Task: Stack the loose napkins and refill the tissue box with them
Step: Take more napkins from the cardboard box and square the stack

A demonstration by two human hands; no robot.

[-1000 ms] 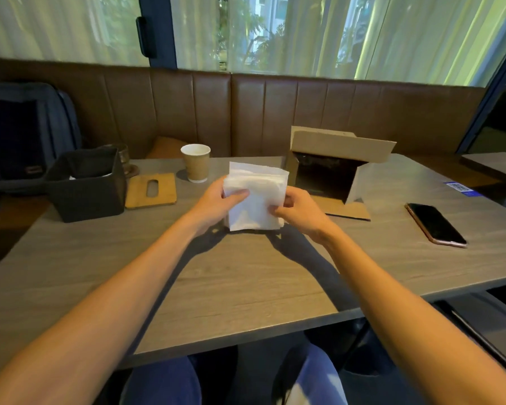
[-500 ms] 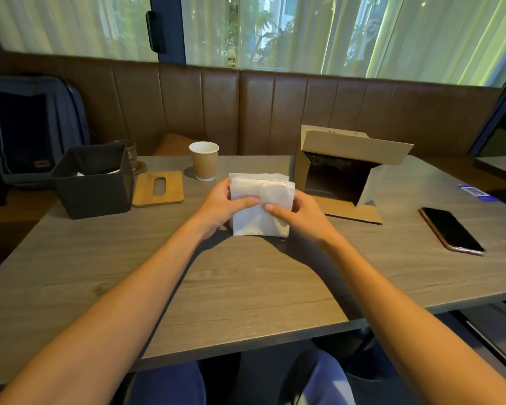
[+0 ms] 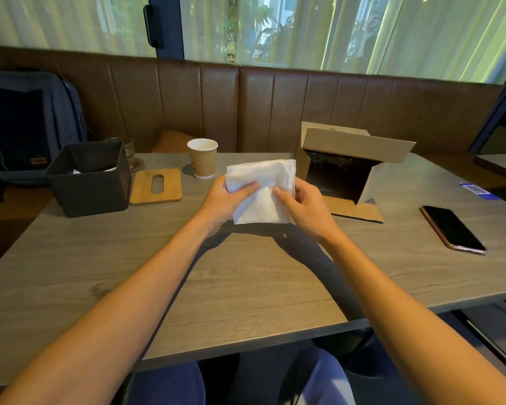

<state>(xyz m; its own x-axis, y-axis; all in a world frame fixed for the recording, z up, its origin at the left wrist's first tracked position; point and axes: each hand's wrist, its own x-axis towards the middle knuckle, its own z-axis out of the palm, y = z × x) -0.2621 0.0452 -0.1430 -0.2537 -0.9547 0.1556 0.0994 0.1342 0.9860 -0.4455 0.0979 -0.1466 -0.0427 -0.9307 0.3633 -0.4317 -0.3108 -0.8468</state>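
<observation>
Napkins (image 3: pixel 260 191) lifted, tilted since earlier (both hands).

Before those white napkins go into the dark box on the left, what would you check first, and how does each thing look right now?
1. Both hands hold the white napkin stack: left hand, right hand. Ok.
2. Stack edges squared: not ok, top looks uneven.
3. Dark square tissue box open on top: ok.
4. Wooden slotted lid off, lying flat beside the box: ok.
5. Room left inside the box: cannot tell.
6. Paper cup near the path: take care.

white napkin stack (image 3: pixel 260 197) upright, dark tissue box (image 3: pixel 89 178) open
</observation>
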